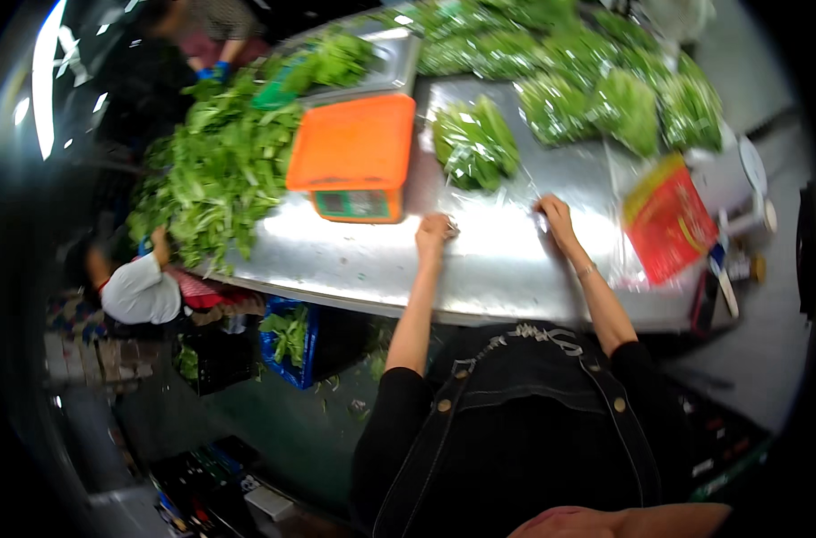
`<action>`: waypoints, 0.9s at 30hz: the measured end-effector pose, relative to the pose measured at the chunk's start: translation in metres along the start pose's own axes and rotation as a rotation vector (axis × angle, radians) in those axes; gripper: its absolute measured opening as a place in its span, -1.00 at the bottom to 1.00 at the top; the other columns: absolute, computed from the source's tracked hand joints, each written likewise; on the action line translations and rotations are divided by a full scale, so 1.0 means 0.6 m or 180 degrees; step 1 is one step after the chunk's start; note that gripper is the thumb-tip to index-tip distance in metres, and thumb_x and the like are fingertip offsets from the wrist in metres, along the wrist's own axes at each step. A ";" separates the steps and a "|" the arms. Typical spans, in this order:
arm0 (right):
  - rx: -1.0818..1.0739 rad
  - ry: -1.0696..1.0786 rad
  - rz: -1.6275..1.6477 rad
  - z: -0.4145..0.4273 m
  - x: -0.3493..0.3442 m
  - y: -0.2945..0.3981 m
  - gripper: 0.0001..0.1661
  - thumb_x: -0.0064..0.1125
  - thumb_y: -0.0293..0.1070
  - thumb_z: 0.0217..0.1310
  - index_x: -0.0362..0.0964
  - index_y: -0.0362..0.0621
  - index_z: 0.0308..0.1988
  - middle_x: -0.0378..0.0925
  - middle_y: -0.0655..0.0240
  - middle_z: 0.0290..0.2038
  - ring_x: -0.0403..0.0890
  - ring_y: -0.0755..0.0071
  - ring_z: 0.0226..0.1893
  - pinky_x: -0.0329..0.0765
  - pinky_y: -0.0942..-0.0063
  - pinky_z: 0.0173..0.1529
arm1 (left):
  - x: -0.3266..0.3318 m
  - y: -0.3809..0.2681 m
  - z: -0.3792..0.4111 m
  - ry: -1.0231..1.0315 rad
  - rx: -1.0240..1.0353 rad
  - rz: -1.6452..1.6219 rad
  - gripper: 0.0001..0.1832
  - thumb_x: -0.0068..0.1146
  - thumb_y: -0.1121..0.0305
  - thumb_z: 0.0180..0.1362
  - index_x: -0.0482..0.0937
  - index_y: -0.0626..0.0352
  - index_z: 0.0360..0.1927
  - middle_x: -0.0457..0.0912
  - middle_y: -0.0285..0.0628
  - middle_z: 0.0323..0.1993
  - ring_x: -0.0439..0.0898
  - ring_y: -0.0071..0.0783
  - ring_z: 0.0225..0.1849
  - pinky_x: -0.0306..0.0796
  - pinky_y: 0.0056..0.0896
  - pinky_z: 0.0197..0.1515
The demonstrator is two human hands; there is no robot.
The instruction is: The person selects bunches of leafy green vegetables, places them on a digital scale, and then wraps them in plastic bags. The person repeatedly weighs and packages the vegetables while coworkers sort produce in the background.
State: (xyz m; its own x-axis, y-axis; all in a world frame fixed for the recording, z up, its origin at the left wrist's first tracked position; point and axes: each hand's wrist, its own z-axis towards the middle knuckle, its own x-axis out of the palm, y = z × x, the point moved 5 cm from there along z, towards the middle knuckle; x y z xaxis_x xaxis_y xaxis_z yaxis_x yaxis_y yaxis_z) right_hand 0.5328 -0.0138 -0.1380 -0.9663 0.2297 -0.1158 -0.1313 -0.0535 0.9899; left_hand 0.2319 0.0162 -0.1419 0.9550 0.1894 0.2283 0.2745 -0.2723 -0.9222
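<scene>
A clear plastic bag of leafy greens point(475, 144) lies on the metal table point(354, 269) before me. Its open end spreads towards me. My left hand point(436, 232) is closed at the bag's near left corner, gripping the plastic. At the near right corner my right hand point(554, 214) pinches the bag's edge between its fingers. An orange weighing scale point(354, 144) with a green display panel stands to the left of the bag. Left of the scale, loose leafy greens point(220, 168) form a large heap.
Filled bags of greens point(583, 101) cover the back right. A red and yellow plastic packet point(673, 222) lies at the right, near a white-handled tool point(725, 286). Beyond the scale is a metal tray point(394, 64). A co-worker's white sleeve point(142, 289) shows at far left, above crates on the floor.
</scene>
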 end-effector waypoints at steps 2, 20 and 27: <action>0.0247 -0.0004 0.0266 -0.012 -0.002 0.017 -0.72 -0.08 -0.35 0.21 0.48 -0.31 -0.41 0.50 0.33 -0.44 0.48 0.51 -0.37 0.42 0.54 -0.23 | 0.014 -0.032 -0.024 0.0026 -0.0106 0.0018 -0.61 0.19 0.46 0.01 0.34 0.31 -0.09 0.58 -0.09 -0.40 0.57 -0.39 -0.53 0.49 -0.48 -0.45; -0.1874 0.1202 -0.1724 -0.109 0.243 0.211 -0.76 0.22 -0.38 -0.06 0.39 -0.16 -0.32 0.40 0.31 -0.37 0.47 0.24 -0.33 0.45 0.33 -0.26 | -0.024 -0.056 -0.076 0.0738 -0.0998 0.0908 -0.85 0.19 0.35 0.08 0.58 0.24 -0.41 0.64 -0.16 -0.45 0.59 -0.55 -0.48 0.47 -0.62 -0.40; -0.1878 0.1136 -0.2197 -0.107 0.281 0.207 -0.82 0.16 -0.34 -0.02 0.39 -0.15 -0.36 0.34 0.31 -0.44 0.44 0.25 -0.40 0.41 0.36 -0.32 | -0.030 -0.050 -0.061 0.0894 -0.0719 0.1279 -0.82 0.13 0.36 0.10 0.57 0.26 -0.51 0.59 -0.26 -0.56 0.53 -0.59 -0.51 0.43 -0.58 -0.39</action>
State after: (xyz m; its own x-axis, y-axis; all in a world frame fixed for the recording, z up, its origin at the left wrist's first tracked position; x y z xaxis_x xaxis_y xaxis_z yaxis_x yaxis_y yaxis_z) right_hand 0.3393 -0.0442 -0.0397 -0.6328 0.0905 -0.7690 -0.6894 -0.5180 0.5064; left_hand 0.2104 -0.0136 -0.1067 0.9745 -0.2228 -0.0256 -0.1311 -0.4732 -0.8711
